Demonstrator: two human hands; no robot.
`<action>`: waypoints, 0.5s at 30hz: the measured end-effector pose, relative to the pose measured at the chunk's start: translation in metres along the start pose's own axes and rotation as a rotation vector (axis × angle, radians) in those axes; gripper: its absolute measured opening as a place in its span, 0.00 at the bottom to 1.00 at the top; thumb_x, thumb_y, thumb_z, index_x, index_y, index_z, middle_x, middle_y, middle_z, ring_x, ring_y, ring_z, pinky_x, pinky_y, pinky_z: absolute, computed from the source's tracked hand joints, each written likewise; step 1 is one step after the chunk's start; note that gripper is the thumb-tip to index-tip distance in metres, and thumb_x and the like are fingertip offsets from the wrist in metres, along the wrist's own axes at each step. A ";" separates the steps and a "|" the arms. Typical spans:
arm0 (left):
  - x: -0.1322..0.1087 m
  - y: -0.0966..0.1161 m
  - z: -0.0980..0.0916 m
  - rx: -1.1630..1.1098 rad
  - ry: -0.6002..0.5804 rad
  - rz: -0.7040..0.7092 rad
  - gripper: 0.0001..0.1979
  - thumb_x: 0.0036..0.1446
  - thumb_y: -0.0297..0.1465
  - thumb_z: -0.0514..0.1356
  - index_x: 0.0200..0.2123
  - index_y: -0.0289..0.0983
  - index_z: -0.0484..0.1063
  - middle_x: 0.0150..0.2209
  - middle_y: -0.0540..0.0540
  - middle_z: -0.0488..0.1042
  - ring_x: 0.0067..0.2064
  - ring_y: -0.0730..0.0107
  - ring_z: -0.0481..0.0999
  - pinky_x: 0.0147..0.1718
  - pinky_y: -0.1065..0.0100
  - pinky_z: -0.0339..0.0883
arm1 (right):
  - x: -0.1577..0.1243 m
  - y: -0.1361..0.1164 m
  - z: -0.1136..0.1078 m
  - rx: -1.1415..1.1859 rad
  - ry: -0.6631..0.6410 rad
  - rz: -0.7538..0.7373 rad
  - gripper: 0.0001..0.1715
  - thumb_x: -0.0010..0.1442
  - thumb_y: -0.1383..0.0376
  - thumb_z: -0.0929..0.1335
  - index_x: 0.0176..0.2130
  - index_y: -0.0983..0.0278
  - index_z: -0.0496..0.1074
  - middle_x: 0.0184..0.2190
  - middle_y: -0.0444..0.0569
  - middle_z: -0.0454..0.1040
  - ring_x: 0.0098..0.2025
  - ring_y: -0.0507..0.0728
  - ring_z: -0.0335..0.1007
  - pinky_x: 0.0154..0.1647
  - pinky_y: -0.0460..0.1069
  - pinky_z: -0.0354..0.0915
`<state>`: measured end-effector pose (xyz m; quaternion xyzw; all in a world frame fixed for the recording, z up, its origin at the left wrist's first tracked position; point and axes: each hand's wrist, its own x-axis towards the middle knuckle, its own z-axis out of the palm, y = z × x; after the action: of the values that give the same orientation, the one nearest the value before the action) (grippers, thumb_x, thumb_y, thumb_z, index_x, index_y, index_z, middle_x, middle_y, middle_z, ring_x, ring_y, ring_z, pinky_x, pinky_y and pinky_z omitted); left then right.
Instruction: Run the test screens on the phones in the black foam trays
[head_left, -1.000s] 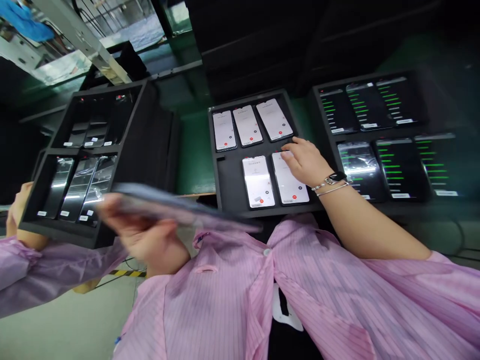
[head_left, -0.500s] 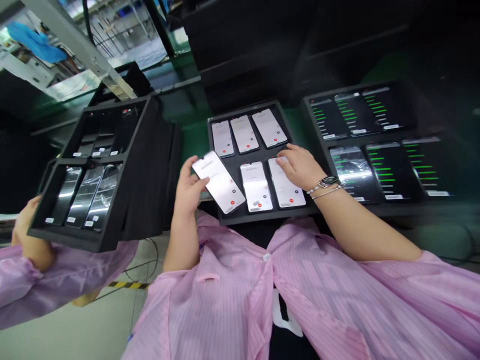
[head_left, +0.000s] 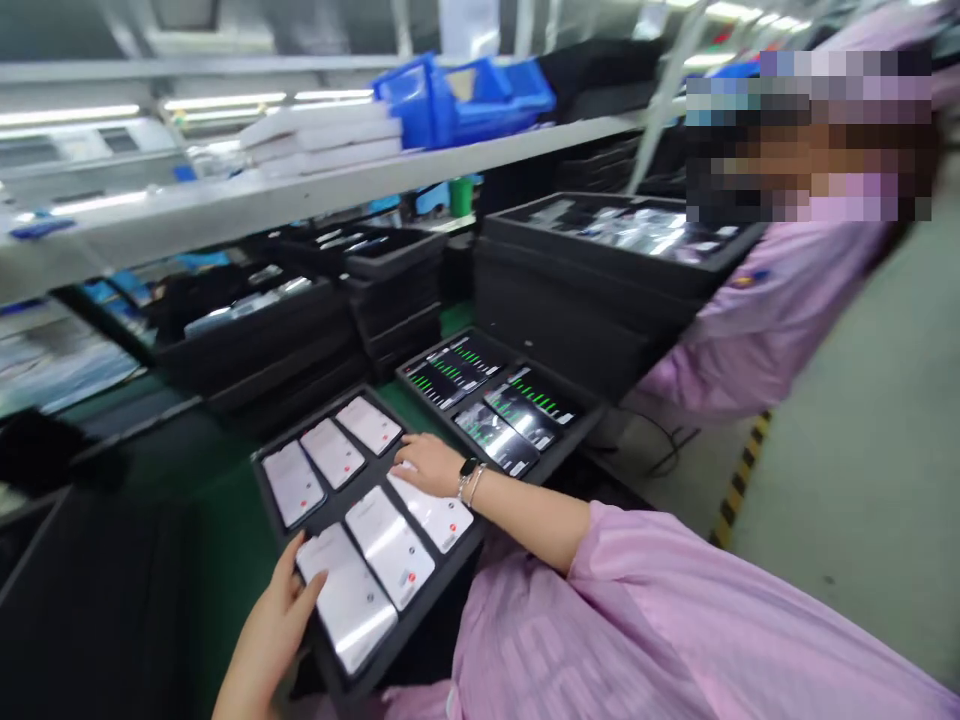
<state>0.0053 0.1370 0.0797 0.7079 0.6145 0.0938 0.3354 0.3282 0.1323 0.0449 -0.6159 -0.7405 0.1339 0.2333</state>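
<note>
My left hand [head_left: 281, 610] grips a white-screened smartphone [head_left: 352, 605] by its left side, thumb on the glass. That phone is at the near-left slot of a black foam tray [head_left: 264, 490]; whether it is fully seated I cannot tell. Fingers apart, my right hand [head_left: 429, 464] rests over the upper end of another lit smartphone [head_left: 439, 518], covering part of it. Between these two lies a middle smartphone [head_left: 390, 545]. Behind them, a far row of phones [head_left: 332, 452] shows white screens with red round buttons.
Right of my tray, a second tray [head_left: 585, 425] holds dark phones with green bars. A stack of black trays [head_left: 555, 300] rises behind it, beside a co-worker's pink sleeve [head_left: 780, 310]. More stacked trays [head_left: 262, 350] stand behind. Blue bins [head_left: 450, 105] sit on the overhead shelf.
My view has swung up and to the right, bringing in the shelf and another person. The phone in my left hand, raised and slanted before, is now lower, in line with its row.
</note>
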 end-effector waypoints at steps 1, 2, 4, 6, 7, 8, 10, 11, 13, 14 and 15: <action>0.004 -0.006 0.003 0.002 0.025 0.001 0.48 0.55 0.59 0.56 0.73 0.39 0.61 0.23 0.54 0.73 0.33 0.45 0.82 0.35 0.56 0.71 | 0.002 0.000 -0.001 0.003 0.004 0.003 0.20 0.77 0.51 0.67 0.50 0.62 0.80 0.56 0.53 0.81 0.71 0.65 0.67 0.70 0.66 0.63; 0.009 -0.012 0.006 0.022 0.062 0.004 0.48 0.55 0.60 0.55 0.72 0.39 0.62 0.22 0.54 0.73 0.31 0.45 0.81 0.35 0.55 0.72 | 0.005 0.001 -0.001 0.007 0.009 0.007 0.20 0.77 0.51 0.66 0.50 0.61 0.80 0.56 0.53 0.81 0.71 0.65 0.67 0.70 0.66 0.63; 0.020 -0.022 0.011 0.066 0.143 0.022 0.48 0.56 0.61 0.52 0.72 0.41 0.62 0.22 0.54 0.72 0.30 0.44 0.81 0.35 0.54 0.72 | 0.008 0.002 -0.002 0.009 0.025 0.017 0.21 0.77 0.50 0.65 0.48 0.60 0.81 0.56 0.53 0.82 0.71 0.64 0.67 0.70 0.65 0.63; 0.032 -0.029 0.011 0.065 0.252 0.018 0.47 0.54 0.62 0.52 0.73 0.49 0.62 0.24 0.54 0.77 0.35 0.42 0.83 0.36 0.53 0.73 | 0.009 0.003 -0.004 0.003 0.046 0.027 0.22 0.77 0.48 0.64 0.47 0.58 0.80 0.56 0.49 0.82 0.71 0.63 0.67 0.70 0.64 0.63; 0.037 -0.031 0.009 0.044 0.315 0.007 0.46 0.52 0.62 0.53 0.73 0.57 0.61 0.27 0.56 0.80 0.39 0.41 0.85 0.37 0.52 0.73 | 0.010 0.004 -0.005 -0.002 0.057 0.029 0.23 0.77 0.46 0.63 0.46 0.56 0.80 0.56 0.45 0.82 0.71 0.63 0.68 0.70 0.64 0.63; 0.043 -0.031 0.005 0.020 0.365 -0.003 0.44 0.50 0.62 0.54 0.72 0.66 0.61 0.30 0.58 0.82 0.42 0.41 0.85 0.37 0.51 0.73 | 0.010 0.004 -0.007 -0.007 0.066 0.027 0.24 0.77 0.45 0.62 0.46 0.54 0.80 0.56 0.41 0.82 0.71 0.62 0.67 0.70 0.64 0.64; 0.050 -0.027 -0.005 -0.020 0.458 0.000 0.41 0.49 0.60 0.55 0.69 0.75 0.60 0.37 0.63 0.85 0.46 0.40 0.85 0.41 0.47 0.74 | 0.008 0.002 -0.011 -0.015 0.074 0.021 0.25 0.76 0.43 0.62 0.46 0.54 0.80 0.55 0.38 0.82 0.70 0.61 0.68 0.69 0.64 0.64; 0.050 -0.023 -0.009 -0.037 0.504 0.019 0.40 0.50 0.59 0.55 0.70 0.75 0.60 0.40 0.64 0.86 0.47 0.40 0.85 0.43 0.45 0.75 | 0.007 0.001 -0.012 -0.018 0.069 0.019 0.24 0.76 0.43 0.64 0.46 0.55 0.80 0.55 0.40 0.82 0.69 0.62 0.69 0.69 0.64 0.65; 0.047 -0.014 -0.013 -0.068 0.586 0.072 0.39 0.55 0.56 0.54 0.71 0.68 0.61 0.48 0.63 0.86 0.52 0.40 0.83 0.52 0.39 0.76 | 0.000 -0.002 -0.013 -0.020 0.041 0.022 0.23 0.75 0.46 0.67 0.48 0.61 0.80 0.54 0.48 0.82 0.66 0.63 0.72 0.68 0.64 0.66; 0.045 -0.011 -0.012 -0.103 0.651 0.104 0.35 0.57 0.55 0.52 0.69 0.67 0.65 0.49 0.64 0.85 0.54 0.40 0.83 0.55 0.38 0.75 | -0.005 -0.003 -0.012 -0.019 0.019 0.025 0.23 0.74 0.47 0.69 0.48 0.63 0.80 0.54 0.51 0.81 0.64 0.63 0.73 0.68 0.64 0.66; 0.044 -0.008 -0.008 -0.106 0.642 0.111 0.32 0.59 0.54 0.53 0.66 0.62 0.69 0.51 0.61 0.84 0.58 0.41 0.81 0.59 0.38 0.74 | -0.010 -0.004 -0.009 -0.019 -0.004 0.031 0.22 0.75 0.49 0.69 0.48 0.64 0.80 0.53 0.53 0.81 0.64 0.63 0.73 0.68 0.65 0.66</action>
<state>0.0042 0.1811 0.0686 0.6562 0.6437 0.3619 0.1552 0.3307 0.1210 0.0533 -0.6294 -0.7324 0.1317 0.2239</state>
